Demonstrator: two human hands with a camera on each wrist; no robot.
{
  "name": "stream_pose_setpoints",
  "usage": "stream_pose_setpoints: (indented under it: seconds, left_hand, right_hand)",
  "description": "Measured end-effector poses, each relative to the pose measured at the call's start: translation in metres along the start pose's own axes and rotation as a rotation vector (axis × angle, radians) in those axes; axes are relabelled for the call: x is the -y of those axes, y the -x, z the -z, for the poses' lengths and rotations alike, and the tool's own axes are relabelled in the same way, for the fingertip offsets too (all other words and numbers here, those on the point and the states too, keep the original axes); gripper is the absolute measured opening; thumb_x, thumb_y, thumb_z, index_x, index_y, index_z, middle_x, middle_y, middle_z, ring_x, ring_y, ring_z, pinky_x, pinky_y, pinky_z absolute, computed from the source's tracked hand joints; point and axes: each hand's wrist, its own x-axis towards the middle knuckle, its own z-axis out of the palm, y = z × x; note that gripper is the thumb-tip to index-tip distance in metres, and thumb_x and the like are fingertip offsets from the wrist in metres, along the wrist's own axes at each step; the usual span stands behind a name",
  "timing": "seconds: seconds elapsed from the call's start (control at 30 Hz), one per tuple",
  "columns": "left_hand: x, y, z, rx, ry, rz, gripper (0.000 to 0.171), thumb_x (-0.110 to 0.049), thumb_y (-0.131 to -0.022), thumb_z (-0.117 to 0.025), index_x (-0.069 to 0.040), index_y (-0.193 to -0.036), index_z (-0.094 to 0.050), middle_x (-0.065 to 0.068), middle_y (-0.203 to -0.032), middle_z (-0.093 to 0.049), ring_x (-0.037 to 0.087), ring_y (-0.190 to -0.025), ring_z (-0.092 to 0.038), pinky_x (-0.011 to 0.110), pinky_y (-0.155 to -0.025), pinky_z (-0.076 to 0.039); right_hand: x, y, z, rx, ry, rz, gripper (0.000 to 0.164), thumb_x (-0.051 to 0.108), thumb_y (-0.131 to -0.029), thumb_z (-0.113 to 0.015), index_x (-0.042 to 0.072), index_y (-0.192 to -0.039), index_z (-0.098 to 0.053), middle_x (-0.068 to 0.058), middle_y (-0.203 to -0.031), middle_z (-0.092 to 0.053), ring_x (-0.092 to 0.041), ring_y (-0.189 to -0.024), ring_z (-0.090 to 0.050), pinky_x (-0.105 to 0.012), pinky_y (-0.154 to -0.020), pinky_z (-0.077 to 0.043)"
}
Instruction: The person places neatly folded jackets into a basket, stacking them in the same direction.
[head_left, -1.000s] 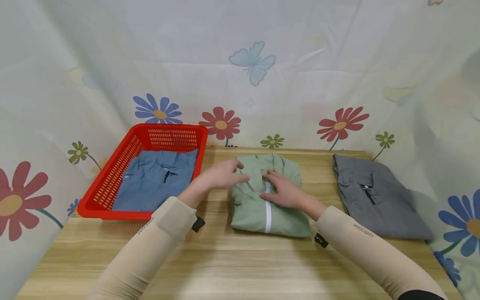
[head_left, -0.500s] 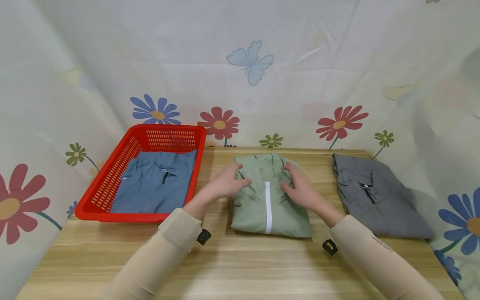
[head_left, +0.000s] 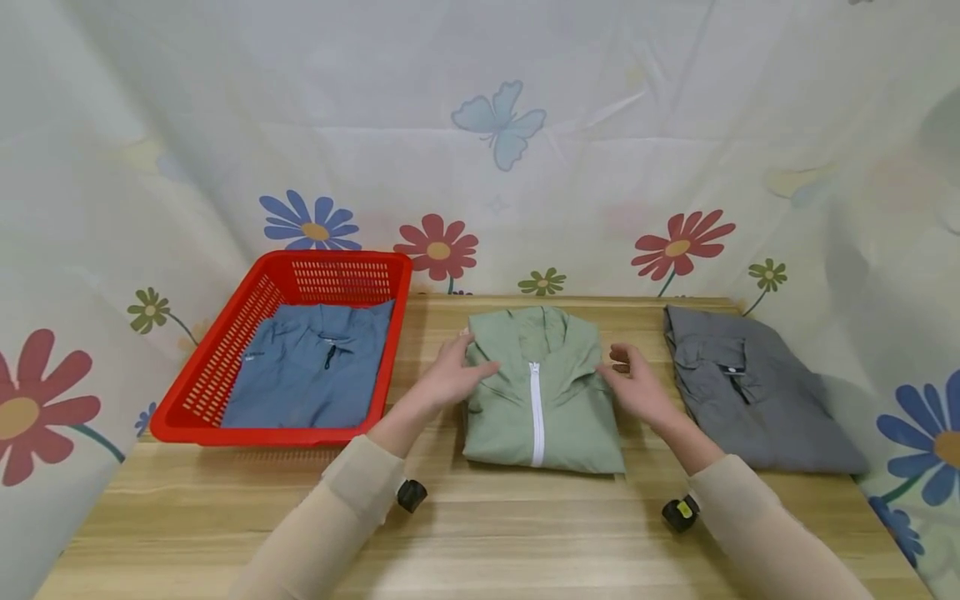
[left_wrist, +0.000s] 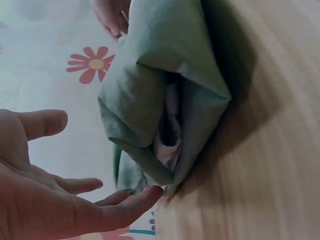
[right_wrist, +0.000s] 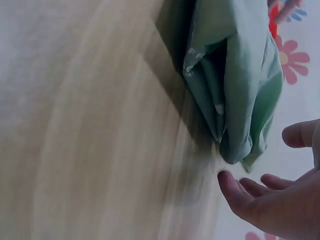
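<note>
A folded light green jacket (head_left: 510, 417) with a white zipper lies in the middle of the wooden table. My left hand (head_left: 450, 373) is at its left edge, thumb over the top and fingers spread. In the left wrist view a fingertip (left_wrist: 152, 194) reaches the jacket's lower corner, beside its folded layers. On the other side, my right hand (head_left: 637, 383) stands just off the jacket's right edge, fingers loosely bent and thumb near the fabric. The right wrist view shows a small gap between those fingers (right_wrist: 235, 192) and the green folds (right_wrist: 240, 100).
At the left a red plastic basket (head_left: 273, 434) holds a folded blue jacket (head_left: 300, 383). A folded grey garment (head_left: 772, 417) lies at the table's right side. A flower-printed curtain (head_left: 585, 167) rises behind the wooden table (head_left: 525, 533).
My right hand has moved from the jacket's collar and zipper out to its right edge, uncovering the front. My left hand has shifted slightly outward along the left edge.
</note>
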Motion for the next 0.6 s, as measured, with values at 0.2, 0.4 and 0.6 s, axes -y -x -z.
stream_pose_setpoints:
  seconds: [0.2, 0.4, 0.6]
  left_hand:
    - [0.011, 0.002, -0.001, 0.004, 0.112, 0.020, 0.081, -0.030, -0.102, -0.063, 0.000, -0.162, -0.019, 0.020, -0.165, -0.024, 0.037, -0.147, -0.031, 0.054, -0.117, -0.030]
    - [0.018, 0.002, -0.004, 0.024, 0.080, 0.022, 0.062, -0.032, -0.104, -0.060, 0.003, -0.152, -0.042, 0.020, -0.148, -0.050, 0.031, -0.128, -0.050, 0.051, -0.110, -0.041]
    - [0.021, 0.002, -0.007, 0.043, 0.070, 0.031, 0.050, -0.029, -0.105, -0.058, 0.005, -0.142, -0.053, 0.015, -0.125, -0.058, 0.026, -0.108, -0.053, 0.043, -0.096, -0.048]
  right_hand:
    - [0.000, 0.005, 0.004, 0.111, -0.031, -0.156, 0.059, 0.017, -0.109, -0.042, -0.017, -0.153, -0.024, -0.039, -0.149, -0.039, -0.049, -0.135, -0.045, -0.054, -0.104, -0.046]
    - [0.003, 0.005, 0.005, 0.163, -0.100, -0.188, 0.057, 0.015, -0.109, -0.040, -0.019, -0.152, -0.026, -0.039, -0.150, -0.037, -0.048, -0.131, -0.048, -0.051, -0.098, -0.052]
    - [0.003, 0.005, 0.001, 0.165, -0.134, -0.184, 0.051, 0.011, -0.110, -0.035, -0.019, -0.151, -0.028, -0.039, -0.148, -0.039, -0.047, -0.129, -0.052, -0.050, -0.098, -0.052]
